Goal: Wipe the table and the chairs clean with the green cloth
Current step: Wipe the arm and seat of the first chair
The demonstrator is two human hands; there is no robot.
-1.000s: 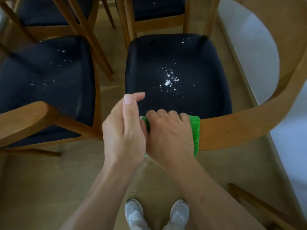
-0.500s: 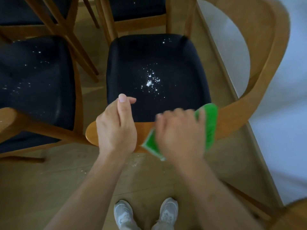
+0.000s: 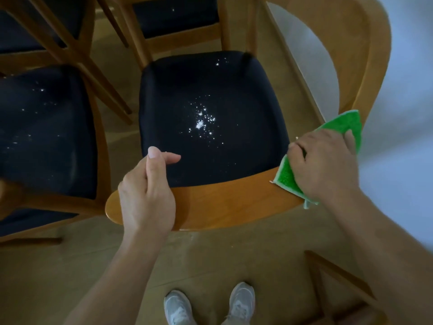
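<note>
A wooden chair stands in front of me, its curved backrest rail (image 3: 222, 202) nearest to me and its dark seat (image 3: 210, 118) sprinkled with white crumbs. My left hand (image 3: 147, 191) grips the left end of the rail, thumb on top and index finger stretched over the seat. My right hand (image 3: 325, 165) presses the green cloth (image 3: 288, 174) onto the rail's right bend, fingers curled over the cloth. The cloth's far end (image 3: 344, 123) sticks out beyond my fingers.
A second chair with a crumb-dusted dark seat (image 3: 42, 132) stands at the left, and more chairs (image 3: 175, 22) at the back. A white wall (image 3: 403, 113) runs along the right. Wooden chair legs (image 3: 339, 277) lie near my feet (image 3: 208, 306) on the wooden floor.
My right hand has slid the green cloth along the backrest rail from beside my left hand to the rail's right bend. My left hand stays on the rail's left end.
</note>
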